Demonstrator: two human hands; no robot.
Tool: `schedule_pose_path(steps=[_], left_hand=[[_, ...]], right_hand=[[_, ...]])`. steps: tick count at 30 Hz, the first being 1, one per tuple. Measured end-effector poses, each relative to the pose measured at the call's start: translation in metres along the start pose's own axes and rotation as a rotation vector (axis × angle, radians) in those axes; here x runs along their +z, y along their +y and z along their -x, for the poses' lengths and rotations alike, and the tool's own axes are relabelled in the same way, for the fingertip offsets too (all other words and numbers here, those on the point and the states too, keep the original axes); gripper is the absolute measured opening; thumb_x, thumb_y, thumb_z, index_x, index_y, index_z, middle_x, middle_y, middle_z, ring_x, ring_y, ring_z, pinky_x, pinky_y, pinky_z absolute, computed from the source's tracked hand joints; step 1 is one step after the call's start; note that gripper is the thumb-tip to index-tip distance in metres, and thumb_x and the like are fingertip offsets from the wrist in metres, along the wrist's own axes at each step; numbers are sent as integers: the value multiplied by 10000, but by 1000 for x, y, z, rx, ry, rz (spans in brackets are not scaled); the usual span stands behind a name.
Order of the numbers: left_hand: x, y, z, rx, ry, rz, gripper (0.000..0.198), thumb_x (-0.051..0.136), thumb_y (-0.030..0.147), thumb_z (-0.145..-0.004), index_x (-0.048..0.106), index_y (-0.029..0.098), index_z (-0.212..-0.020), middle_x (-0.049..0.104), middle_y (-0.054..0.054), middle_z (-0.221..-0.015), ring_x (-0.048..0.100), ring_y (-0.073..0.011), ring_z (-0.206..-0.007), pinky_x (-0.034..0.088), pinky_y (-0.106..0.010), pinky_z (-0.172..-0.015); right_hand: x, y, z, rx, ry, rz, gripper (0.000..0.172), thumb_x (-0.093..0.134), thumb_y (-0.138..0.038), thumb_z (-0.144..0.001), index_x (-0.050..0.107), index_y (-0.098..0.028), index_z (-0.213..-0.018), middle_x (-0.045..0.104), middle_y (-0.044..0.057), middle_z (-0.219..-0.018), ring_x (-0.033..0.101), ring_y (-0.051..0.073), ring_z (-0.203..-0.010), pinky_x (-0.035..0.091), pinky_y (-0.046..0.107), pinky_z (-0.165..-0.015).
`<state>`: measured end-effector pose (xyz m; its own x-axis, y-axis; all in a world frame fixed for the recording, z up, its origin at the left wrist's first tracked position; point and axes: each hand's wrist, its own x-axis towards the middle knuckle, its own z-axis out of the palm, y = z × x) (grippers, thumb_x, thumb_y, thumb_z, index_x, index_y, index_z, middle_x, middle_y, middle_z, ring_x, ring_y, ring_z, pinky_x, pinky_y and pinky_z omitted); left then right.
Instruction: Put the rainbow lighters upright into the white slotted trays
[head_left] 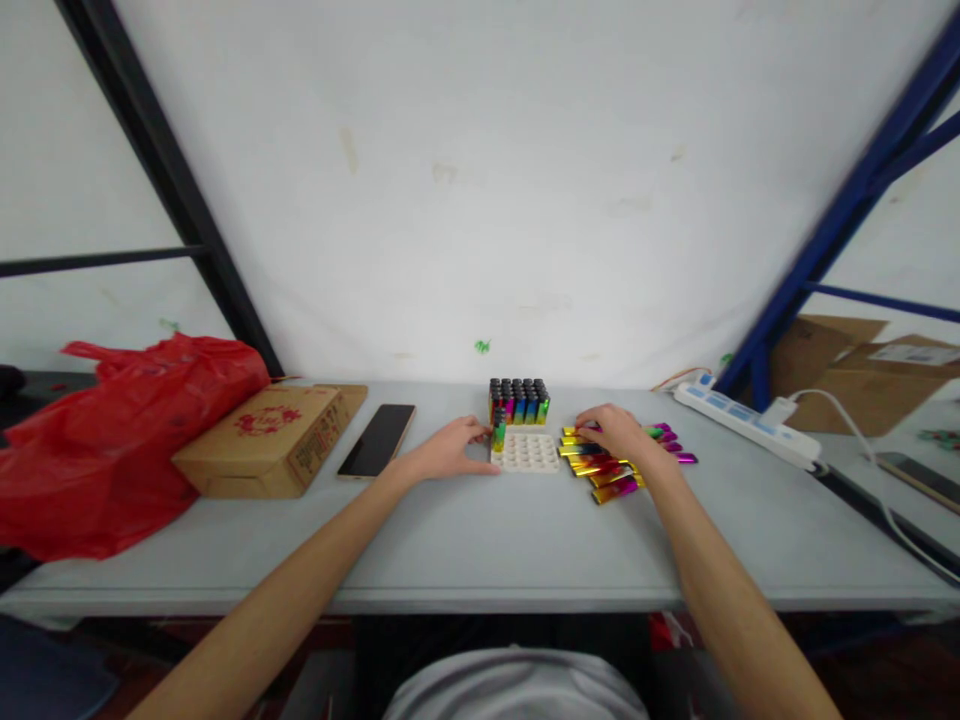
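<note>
A white tray (525,453) with rows of holes lies on the table in front of me. One shiny green-yellow lighter (499,432) stands upright at its back left corner. My left hand (448,449) is at the tray's left edge, thumb and fingers apart, the thumb at the front corner and the fingertips beside the standing lighter. To the right of the tray, loose metallic lighters (615,488) in several colours lie in a pile. My right hand (613,432) reaches over this pile, its fingers closed on a lighter at the near-tray end; the palm hides part of the pile.
Behind the tray stands a block of upright lighters (519,402). To the left are a black phone (378,441), a cardboard box (262,440) and a red plastic bag (127,440). A white power strip (746,425) with a plugged-in cable lies at the right, near an open carton (855,380).
</note>
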<state>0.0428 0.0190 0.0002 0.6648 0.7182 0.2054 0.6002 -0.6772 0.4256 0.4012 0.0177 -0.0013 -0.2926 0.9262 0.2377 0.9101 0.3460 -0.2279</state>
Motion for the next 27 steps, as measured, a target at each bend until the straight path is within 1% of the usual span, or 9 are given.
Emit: schedule_pose_path(steps=[3,6,8,13,15,18,20,24,27], left_hand=[[-1,-1,1,6,-21,26,704,732,694,-747,671,171,-1214,644,-97,-1095,627,-283,-1020,498,-360,-914],[-2,-2,1,1,-34,25,717,734,691,-748,666,159,-1224,634,-102,-1095,622,-282,-1015,498,-369,-917],[-2,-3,2,11,-37,30,708,739,678,-748,663,159,-1224,629,-104,-1104,617,-280,-1020,498,-370,-919],[-4,-5,3,26,-52,85,683,751,630,-753,645,177,-1253,630,-91,-1116,619,-265,-1035,498,-360,-943],[-4,-5,2,23,-44,88,692,755,634,-748,646,180,-1259,636,-87,-1110,618,-264,-1022,500,-366,-933],[-2,-5,1,38,-33,75,692,748,655,-746,666,176,-1240,642,-90,-1118,615,-268,-1019,500,-373,-921],[0,-5,0,41,-26,65,697,743,665,-745,675,170,-1232,642,-93,-1114,619,-267,-1012,502,-367,-910],[3,-4,0,23,12,31,693,754,666,-731,683,166,-1206,645,-93,-1079,625,-270,-991,507,-351,-885],[3,-1,0,23,30,12,665,751,665,-732,685,173,-1175,649,-92,-1069,622,-276,-990,506,-352,-880]], right_hand=[[3,-2,-1,7,-1,19,132,668,-285,-887,777,-234,-941,778,79,-1007,690,264,-966,465,397,-945],[6,-1,-1,7,65,13,114,691,-299,-874,733,-220,-944,765,73,-974,667,281,-1003,394,503,-1049],[5,-4,-1,-3,115,-29,119,654,-303,-899,705,-208,-948,758,77,-952,663,279,-987,384,528,-1058],[-7,-23,-1,-72,331,-355,294,519,-428,-977,654,-184,-1069,734,118,-1037,674,235,-899,511,380,-858],[-10,-32,0,-25,385,-482,366,506,-499,-977,649,-188,-1106,726,82,-924,664,207,-781,516,345,-769],[-7,-42,-2,67,358,-631,456,513,-608,-945,662,-186,-1033,604,-11,-636,566,161,-580,464,295,-616],[-2,-47,-4,109,298,-762,506,554,-674,-890,651,-183,-964,508,-52,-557,481,138,-505,399,272,-525],[7,-60,-9,157,255,-1031,564,754,-676,-715,630,-175,-943,507,-66,-588,432,109,-488,353,252,-477],[9,-69,-9,144,285,-1107,511,770,-651,-721,630,-175,-840,570,-27,-678,480,111,-572,409,252,-544]])
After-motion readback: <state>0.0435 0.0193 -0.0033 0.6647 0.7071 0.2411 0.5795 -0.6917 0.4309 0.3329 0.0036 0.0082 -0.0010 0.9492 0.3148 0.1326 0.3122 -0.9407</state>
